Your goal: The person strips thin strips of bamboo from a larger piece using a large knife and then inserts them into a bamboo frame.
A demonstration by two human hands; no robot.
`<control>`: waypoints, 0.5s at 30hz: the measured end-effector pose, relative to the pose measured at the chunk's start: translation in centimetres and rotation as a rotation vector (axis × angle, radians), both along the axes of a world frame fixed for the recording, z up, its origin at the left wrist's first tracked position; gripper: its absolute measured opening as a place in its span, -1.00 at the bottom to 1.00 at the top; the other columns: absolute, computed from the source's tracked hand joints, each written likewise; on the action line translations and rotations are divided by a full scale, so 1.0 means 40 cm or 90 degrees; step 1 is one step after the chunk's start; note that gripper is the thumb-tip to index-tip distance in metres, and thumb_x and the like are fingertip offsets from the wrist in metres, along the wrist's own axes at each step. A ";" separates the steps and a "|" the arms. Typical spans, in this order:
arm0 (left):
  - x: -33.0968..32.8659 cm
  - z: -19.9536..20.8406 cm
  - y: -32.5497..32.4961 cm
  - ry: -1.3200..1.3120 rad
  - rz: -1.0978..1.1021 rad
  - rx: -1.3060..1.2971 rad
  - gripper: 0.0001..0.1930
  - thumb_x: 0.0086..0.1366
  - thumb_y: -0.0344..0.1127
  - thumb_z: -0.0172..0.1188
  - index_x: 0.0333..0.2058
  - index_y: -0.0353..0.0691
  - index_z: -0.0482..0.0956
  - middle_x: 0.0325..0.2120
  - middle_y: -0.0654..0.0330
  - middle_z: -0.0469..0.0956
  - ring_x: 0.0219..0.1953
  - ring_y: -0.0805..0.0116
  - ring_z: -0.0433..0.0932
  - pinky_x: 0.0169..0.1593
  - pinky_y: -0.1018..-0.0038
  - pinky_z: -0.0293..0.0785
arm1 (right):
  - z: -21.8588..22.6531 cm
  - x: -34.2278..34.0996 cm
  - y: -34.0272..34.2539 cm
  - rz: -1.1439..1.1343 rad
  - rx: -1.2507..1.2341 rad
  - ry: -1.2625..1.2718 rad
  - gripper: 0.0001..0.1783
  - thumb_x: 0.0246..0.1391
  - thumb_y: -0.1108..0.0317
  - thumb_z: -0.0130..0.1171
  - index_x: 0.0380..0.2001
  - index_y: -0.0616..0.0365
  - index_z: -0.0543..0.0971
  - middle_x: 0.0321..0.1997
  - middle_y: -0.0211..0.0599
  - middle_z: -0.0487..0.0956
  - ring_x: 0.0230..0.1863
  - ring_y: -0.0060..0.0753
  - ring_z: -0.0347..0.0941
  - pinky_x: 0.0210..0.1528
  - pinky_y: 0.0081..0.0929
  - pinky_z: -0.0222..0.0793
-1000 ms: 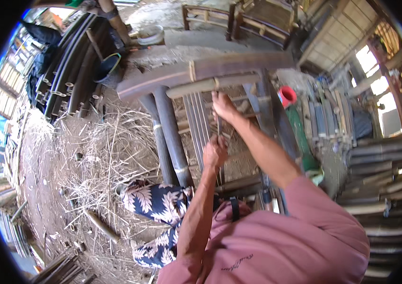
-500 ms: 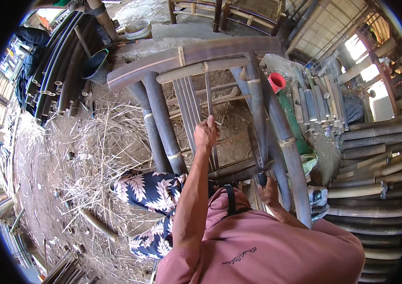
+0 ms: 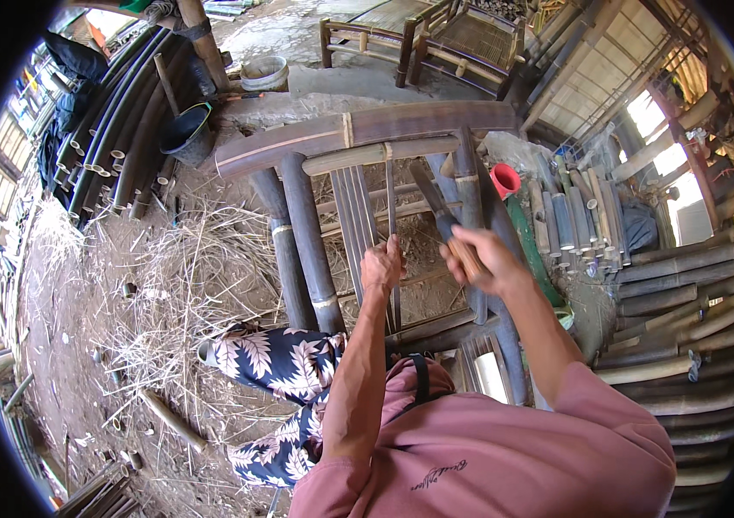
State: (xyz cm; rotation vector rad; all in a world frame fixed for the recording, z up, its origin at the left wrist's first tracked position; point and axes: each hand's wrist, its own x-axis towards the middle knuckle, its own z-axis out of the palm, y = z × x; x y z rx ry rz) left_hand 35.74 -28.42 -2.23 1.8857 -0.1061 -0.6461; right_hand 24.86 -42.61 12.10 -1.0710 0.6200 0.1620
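A bamboo frame (image 3: pixel 309 233), made of dark poles with a wide curved top rail (image 3: pixel 298 144), stands before me. Several narrow bamboo slats (image 3: pixel 351 220) run side by side between its crosspieces. My left hand (image 3: pixel 382 266) is closed around a separate slat (image 3: pixel 390 192) to their right, whose upper end meets the upper crosspiece. My right hand (image 3: pixel 486 262) grips the wooden handle of a broad-bladed knife (image 3: pixel 431 190). The blade points up and to the left, beside the held slat and apart from it.
Pale shavings (image 3: pixel 203 268) cover the ground at left. Long dark poles (image 3: pixel 125 112) and a black bucket (image 3: pixel 186 134) lie beyond. A red container (image 3: pixel 505 180) stands near cut bamboo pieces (image 3: pixel 570 216) at right, with stacked poles (image 3: pixel 686 345) nearer. Bamboo furniture (image 3: pixel 462 43) sits at the back.
My right hand has risen from low beside the frame's right side, bringing the knife up near the slat. My left hand stays on the slat. The view has shifted slightly.
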 end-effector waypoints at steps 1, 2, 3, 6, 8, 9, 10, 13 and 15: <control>0.004 -0.006 0.002 0.004 0.008 0.003 -0.44 0.37 0.14 -0.05 -0.49 -0.27 0.62 -0.64 0.19 0.61 -0.58 0.40 0.62 -0.39 0.43 0.49 | -0.008 0.065 -0.007 -0.059 0.057 0.028 -0.68 0.25 0.15 0.04 -0.38 0.22 0.42 -0.50 -0.26 0.50 -0.63 -0.49 0.44 -0.63 -0.54 0.41; 0.008 -0.007 0.003 0.007 0.016 0.005 -0.43 0.37 0.14 -0.05 -0.49 -0.27 0.62 -0.64 0.19 0.61 -0.59 0.40 0.62 -0.39 0.43 0.49 | -0.021 0.131 -0.023 -0.116 0.112 0.056 -0.69 0.26 0.16 0.03 -0.40 0.22 0.42 -0.51 -0.26 0.49 -0.65 -0.49 0.42 -0.62 -0.56 0.40; -0.002 -0.002 -0.013 0.008 0.007 -0.001 -0.43 0.37 0.14 -0.05 -0.49 -0.27 0.62 -0.65 0.19 0.61 -0.59 0.40 0.62 -0.40 0.43 0.49 | -0.074 0.184 -0.072 -0.160 0.147 0.005 -0.71 0.25 0.20 0.02 -0.43 0.20 0.39 -0.53 -0.23 0.48 -0.65 -0.44 0.39 -0.61 -0.52 0.38; -0.011 -0.017 -0.006 0.015 0.015 -0.020 -0.44 0.37 0.15 -0.06 -0.47 -0.26 0.62 -0.65 0.18 0.60 -0.56 0.34 0.63 -0.37 0.38 0.50 | -0.126 0.311 -0.065 -0.015 0.107 -0.026 -0.76 0.26 0.25 -0.01 -0.42 0.18 0.34 -0.56 -0.21 0.45 -0.59 -0.42 0.39 -0.61 -0.53 0.33; 0.001 -0.045 0.016 0.017 0.044 -0.070 -0.44 0.37 0.16 -0.08 -0.43 -0.23 0.63 -0.66 0.16 0.59 -0.50 0.24 0.66 -0.31 0.30 0.51 | -0.085 0.323 -0.019 0.034 0.127 0.008 -0.75 0.27 0.25 -0.04 -0.40 0.22 0.33 -0.58 -0.21 0.42 -0.64 -0.45 0.34 -0.66 -0.56 0.28; 0.002 -0.042 0.032 -0.028 0.032 0.011 -0.46 0.37 0.15 -0.06 -0.42 -0.24 0.63 -0.66 0.18 0.57 -0.52 0.25 0.64 -0.32 0.30 0.50 | -0.083 0.301 -0.017 -0.006 0.163 0.051 -0.73 0.28 0.24 -0.06 -0.42 0.23 0.34 -0.61 -0.22 0.41 -0.68 -0.46 0.30 -0.68 -0.57 0.25; 0.003 -0.025 0.018 -0.021 0.036 -0.006 -0.45 0.37 0.15 -0.06 -0.42 -0.24 0.63 -0.66 0.18 0.57 -0.52 0.25 0.64 -0.32 0.30 0.50 | -0.051 0.307 -0.047 -0.038 0.173 0.081 -0.71 0.28 0.24 -0.07 -0.44 0.24 0.35 -0.65 -0.23 0.39 -0.73 -0.47 0.26 -0.69 -0.57 0.22; -0.023 -0.006 -0.023 0.002 0.021 -0.037 -0.44 0.37 0.16 -0.07 -0.43 -0.24 0.62 -0.65 0.17 0.57 -0.52 0.25 0.64 -0.31 0.29 0.50 | -0.148 0.303 -0.158 -0.018 0.054 -0.073 -0.72 0.27 0.26 -0.04 -0.37 0.30 0.35 -0.47 -0.24 0.42 -0.60 -0.55 0.35 -0.62 -0.63 0.36; 0.002 -0.022 0.030 0.015 0.052 -0.056 -0.45 0.37 0.16 -0.07 -0.43 -0.24 0.62 -0.64 0.15 0.58 -0.51 0.23 0.64 -0.31 0.28 0.50 | -0.078 0.310 0.004 0.071 0.190 0.035 -0.74 0.25 0.28 0.02 -0.32 0.30 0.33 -0.40 -0.19 0.44 -0.56 -0.52 0.38 -0.58 -0.61 0.38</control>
